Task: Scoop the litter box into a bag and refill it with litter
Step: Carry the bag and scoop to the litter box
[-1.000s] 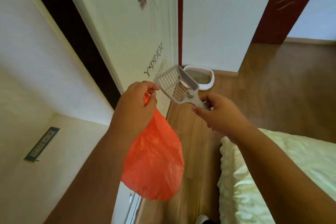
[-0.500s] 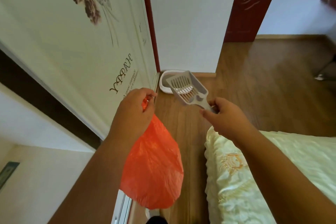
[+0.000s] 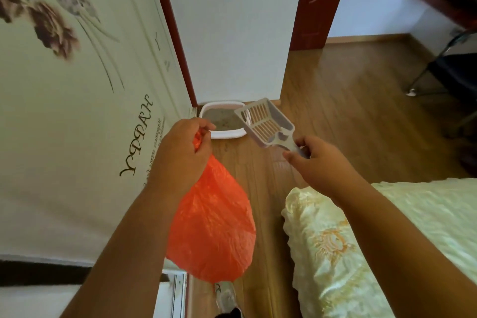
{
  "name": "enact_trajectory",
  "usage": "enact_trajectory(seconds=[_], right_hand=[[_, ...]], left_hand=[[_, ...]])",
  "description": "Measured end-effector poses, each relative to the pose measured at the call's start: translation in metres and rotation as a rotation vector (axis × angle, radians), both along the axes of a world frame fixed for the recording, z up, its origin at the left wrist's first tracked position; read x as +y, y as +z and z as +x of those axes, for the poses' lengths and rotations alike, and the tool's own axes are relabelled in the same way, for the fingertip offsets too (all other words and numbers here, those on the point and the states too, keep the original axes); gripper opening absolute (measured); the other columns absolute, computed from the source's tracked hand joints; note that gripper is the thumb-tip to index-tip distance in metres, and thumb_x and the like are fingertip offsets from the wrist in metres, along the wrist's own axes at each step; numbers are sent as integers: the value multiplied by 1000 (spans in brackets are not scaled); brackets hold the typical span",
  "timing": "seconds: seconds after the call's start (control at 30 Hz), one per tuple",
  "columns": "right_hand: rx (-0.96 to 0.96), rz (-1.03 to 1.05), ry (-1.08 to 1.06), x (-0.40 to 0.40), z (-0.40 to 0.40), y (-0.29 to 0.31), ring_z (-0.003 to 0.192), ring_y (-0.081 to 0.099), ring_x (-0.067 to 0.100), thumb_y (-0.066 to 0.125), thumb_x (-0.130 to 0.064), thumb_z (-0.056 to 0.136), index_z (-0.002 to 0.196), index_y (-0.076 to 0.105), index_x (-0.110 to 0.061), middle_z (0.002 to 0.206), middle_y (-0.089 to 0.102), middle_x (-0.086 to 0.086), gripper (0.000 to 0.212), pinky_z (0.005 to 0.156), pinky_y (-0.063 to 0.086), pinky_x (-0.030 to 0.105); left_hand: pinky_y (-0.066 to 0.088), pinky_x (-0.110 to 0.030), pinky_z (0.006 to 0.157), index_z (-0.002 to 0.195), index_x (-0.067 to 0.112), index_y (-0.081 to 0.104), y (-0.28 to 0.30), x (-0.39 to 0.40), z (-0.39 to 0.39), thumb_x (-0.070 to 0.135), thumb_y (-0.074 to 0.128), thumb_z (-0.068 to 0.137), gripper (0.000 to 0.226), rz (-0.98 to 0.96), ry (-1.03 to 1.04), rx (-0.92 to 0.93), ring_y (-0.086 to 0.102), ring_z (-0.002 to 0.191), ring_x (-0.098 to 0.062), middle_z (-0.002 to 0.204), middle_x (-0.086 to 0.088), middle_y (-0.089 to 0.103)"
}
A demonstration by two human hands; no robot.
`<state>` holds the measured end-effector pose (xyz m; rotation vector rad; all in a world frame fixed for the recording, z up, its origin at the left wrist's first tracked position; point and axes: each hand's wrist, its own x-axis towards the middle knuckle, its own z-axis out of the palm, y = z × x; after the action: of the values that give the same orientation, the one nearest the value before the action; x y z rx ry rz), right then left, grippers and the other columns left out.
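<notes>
- Up ahead on the wooden floor (image 3: 335, 100), the white plastic litter box (image 3: 227, 134) sits by the wall, full of grey litter.
- Left hand (image 3: 180, 152) grips the thin orange plastic bag (image 3: 211, 224) by its neck (it may tear or slip).
- Right hand (image 3: 317, 160) pinches the pale slotted plastic scoop (image 3: 265, 121); clumps could spill.
- Close on the right, the cream bed (image 3: 387, 240) narrows the path.

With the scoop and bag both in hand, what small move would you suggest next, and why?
Probably step forward and crouch at the litter box. It sits on the floor ahead by the wall, while the right hand holds the slotted scoop empty in the air and the left hand grips the orange bag by its neck.
</notes>
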<state>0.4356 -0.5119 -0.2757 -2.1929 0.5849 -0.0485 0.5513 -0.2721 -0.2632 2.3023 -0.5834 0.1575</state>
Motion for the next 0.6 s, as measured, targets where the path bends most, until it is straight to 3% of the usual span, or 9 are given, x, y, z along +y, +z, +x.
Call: enact_trajectory(seconds=[0.27,0.5,0.6], right_hand=[[20,-6,-53,5,87,-14,84,61,3,63,-40,98,132,58,-22,104,65,-9,39,65,47,21],[33,11,-57,-26,159,-29,79,61,4,62,-38,99,127,59,-24,96,63,-12,32,61,43,19],[42,35,-30,-48,197,-39,77,62,7,62,-39,98,126,61,-24,94,65,-10,31,61,45,21]], left_hand=[[40,-6,79,111,36,65,-6,-10,98,22,59,100,19,-1,-82,17,55,93,10,100,23,54],[45,-14,83,111,35,66,-18,-36,172,22,58,100,18,25,-80,22,58,94,3,104,16,58],[41,-7,82,112,31,67,-22,-59,203,21,59,99,18,53,-56,9,57,93,2,105,16,58]])
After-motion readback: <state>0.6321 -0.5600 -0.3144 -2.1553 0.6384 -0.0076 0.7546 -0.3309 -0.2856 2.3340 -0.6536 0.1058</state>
